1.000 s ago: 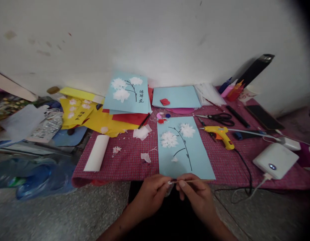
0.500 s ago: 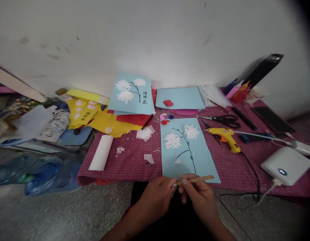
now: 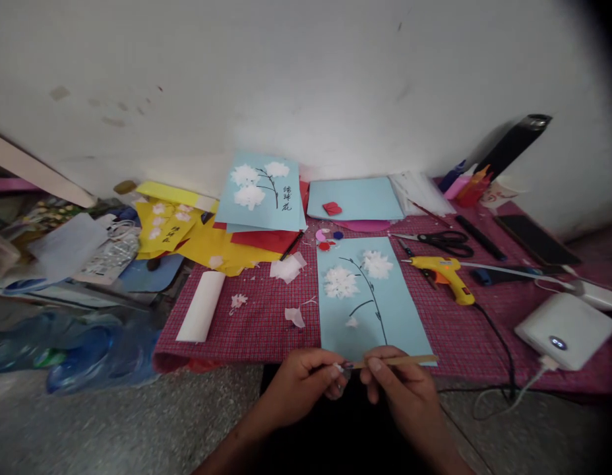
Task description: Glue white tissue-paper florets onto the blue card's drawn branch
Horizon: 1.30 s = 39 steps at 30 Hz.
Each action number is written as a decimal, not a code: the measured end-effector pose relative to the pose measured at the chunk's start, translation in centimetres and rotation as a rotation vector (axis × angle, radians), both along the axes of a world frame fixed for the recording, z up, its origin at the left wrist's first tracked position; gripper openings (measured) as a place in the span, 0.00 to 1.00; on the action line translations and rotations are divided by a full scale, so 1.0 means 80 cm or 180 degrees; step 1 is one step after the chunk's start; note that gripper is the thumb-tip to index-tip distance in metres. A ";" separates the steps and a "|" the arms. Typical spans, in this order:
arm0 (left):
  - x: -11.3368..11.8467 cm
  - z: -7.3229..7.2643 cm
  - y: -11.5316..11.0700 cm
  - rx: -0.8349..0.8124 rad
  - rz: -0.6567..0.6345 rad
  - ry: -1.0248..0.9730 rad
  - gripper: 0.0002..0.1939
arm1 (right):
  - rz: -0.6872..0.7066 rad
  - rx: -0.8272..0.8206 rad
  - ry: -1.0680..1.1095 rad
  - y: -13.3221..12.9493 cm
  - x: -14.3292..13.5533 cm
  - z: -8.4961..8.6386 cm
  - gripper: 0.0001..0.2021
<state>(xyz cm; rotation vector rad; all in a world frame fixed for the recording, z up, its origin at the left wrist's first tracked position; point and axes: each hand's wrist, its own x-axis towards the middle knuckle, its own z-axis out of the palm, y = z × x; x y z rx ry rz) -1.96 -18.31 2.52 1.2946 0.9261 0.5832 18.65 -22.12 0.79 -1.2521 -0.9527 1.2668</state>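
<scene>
At the table's front edge, my right hand [image 3: 397,379] is closed on a flat wooden stick [image 3: 417,361] that points to the right. My left hand [image 3: 308,381] pinches a small white scrap [image 3: 339,367], likely paper, at the stick's left end. Just beyond both hands lies a light-blue sheet [image 3: 409,310] with a drawn dark branch. Two white paper blossoms [image 3: 340,282] sit on it, and a small white tuft [image 3: 353,322] lies near the lower twig.
A yellow glue gun [image 3: 447,274], black scissors [image 3: 444,242] and a white power bank [image 3: 566,330] with cables lie to the right. On the left are a white paper roll [image 3: 201,307] and tissue scraps [image 3: 289,267]. A finished flower card [image 3: 261,191] leans at the back.
My hands have drawn slightly apart. The stick has shifted right and now lies more level, and the white scrap shows more clearly at my left fingertips.
</scene>
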 end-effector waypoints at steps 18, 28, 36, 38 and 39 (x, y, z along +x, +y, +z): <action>-0.079 -0.022 0.059 0.3031 0.0977 0.2544 0.28 | -0.0655 0.0042 0.0106 0.008 0.036 -0.010 0.08; -0.051 -0.021 0.069 0.2586 0.0676 0.2551 0.08 | -0.0541 0.0037 -0.0104 0.004 0.022 -0.010 0.09; -0.054 -0.029 0.063 0.2761 0.1005 0.1978 0.09 | -0.0150 0.0195 -0.0386 0.019 -0.001 0.016 0.11; -0.054 -0.025 0.058 0.2892 0.1013 0.1837 0.08 | -0.0126 0.0259 -0.0347 0.023 -0.005 0.020 0.11; -0.054 -0.022 0.055 0.2996 0.0996 0.1751 0.08 | -0.0120 0.0290 -0.0337 0.025 -0.007 0.022 0.11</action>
